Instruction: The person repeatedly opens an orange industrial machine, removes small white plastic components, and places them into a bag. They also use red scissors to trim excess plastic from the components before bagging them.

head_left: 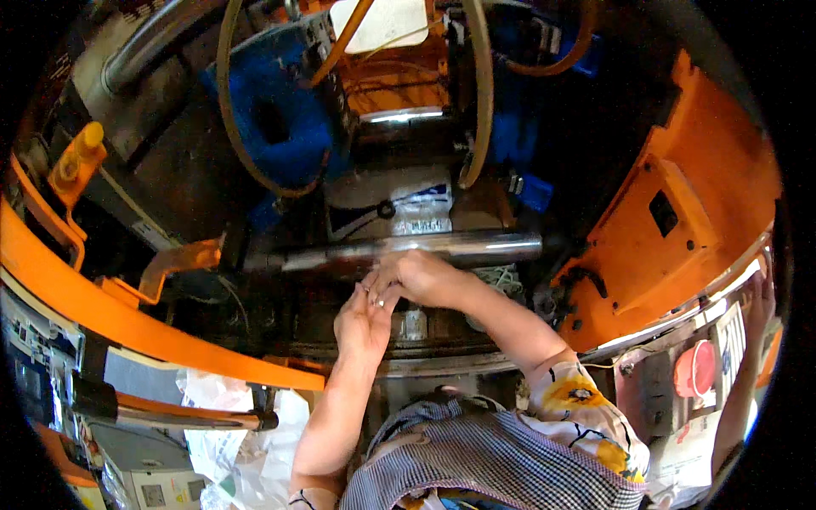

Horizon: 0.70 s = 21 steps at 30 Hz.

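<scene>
My two hands meet in front of a shiny round metal bar (501,246) that runs crosswise inside the machine. My left hand (362,328) is palm up, its fingers bent and pressed together at the tips. From the right, my right hand (418,277) reaches over, with its fingertips pinched against those of the left. Something small may be between the fingers, but I cannot make it out. Just behind the bar lies a white and dark blue printed sheet or bag (431,211). Greenish-white strands (501,279) sit below the bar, near my right wrist.
Blue machine blocks (285,102) and a hanging hose (484,93) are beyond the bar. An orange rail (212,353) and bracket (183,257) edge the left; an orange guard (654,208) stands right. White plastic bags (255,442) hang lower left. A red bowl (695,370) sits lower right.
</scene>
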Tool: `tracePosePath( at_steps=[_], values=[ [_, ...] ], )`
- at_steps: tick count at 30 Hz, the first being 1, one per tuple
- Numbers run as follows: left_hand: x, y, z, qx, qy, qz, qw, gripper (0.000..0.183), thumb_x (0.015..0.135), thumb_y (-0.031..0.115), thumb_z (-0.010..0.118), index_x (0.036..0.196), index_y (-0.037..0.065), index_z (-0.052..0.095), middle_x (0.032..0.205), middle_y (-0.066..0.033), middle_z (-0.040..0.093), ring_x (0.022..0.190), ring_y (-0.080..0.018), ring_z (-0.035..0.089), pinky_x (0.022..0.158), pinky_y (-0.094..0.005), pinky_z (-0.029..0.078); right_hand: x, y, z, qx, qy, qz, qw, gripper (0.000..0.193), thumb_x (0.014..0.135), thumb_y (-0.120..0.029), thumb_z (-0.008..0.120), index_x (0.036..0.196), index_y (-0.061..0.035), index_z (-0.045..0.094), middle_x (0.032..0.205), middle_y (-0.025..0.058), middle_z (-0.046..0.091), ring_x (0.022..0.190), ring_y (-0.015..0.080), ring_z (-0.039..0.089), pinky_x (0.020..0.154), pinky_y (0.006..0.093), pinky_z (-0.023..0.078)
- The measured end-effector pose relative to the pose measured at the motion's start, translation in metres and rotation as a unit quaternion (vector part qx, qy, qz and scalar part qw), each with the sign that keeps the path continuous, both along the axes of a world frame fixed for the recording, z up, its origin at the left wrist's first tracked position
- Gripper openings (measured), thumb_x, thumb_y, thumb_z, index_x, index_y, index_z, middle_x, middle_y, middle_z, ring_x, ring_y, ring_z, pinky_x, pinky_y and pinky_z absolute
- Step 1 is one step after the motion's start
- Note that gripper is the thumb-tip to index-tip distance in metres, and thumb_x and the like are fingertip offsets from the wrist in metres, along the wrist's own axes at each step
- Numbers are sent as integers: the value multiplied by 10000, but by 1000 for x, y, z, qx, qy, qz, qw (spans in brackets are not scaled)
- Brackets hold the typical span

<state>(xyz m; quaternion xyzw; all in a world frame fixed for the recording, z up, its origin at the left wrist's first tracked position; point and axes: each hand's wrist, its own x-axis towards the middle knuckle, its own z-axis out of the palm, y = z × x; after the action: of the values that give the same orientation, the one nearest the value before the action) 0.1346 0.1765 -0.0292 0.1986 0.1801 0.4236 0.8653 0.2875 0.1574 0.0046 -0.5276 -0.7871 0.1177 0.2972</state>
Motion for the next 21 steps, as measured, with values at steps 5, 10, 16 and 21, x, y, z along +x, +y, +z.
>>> tracePosePath(
  at_steps=[5,10,16,21],
  values=[
    [-2,-7,12,-8,46,20,999,350,966,116,288,1242,-81,377,1194,-170,485,1112,-264,480,993,-394,382,-1,-5,11,-7,52,29,998,133,679,-75,664,811,-83,670,830,142,617,791,329,600,685,397,483],
    [-2,-1,3,-27,36,42,998,335,964,98,282,1232,-69,393,1151,-150,487,1051,-243,496,967,-367,399,-9,-5,19,31,62,53,996,131,712,-95,629,831,-39,637,795,128,596,792,322,591,688,386,483],
    [-5,3,-5,-39,50,81,995,258,933,40,329,1113,-70,479,1076,-153,533,960,-213,518,916,-339,408,-8,25,20,79,174,76,979,89,726,-88,649,770,-11,635,755,115,590,689,247,596,621,329,487],
    [-6,5,-7,-31,71,87,993,240,935,92,382,1081,-56,503,1005,-154,567,882,-215,528,836,-325,425,16,131,51,245,371,-87,892,90,734,-106,669,738,-17,656,728,99,629,663,190,602,599,297,470]
  ],
)
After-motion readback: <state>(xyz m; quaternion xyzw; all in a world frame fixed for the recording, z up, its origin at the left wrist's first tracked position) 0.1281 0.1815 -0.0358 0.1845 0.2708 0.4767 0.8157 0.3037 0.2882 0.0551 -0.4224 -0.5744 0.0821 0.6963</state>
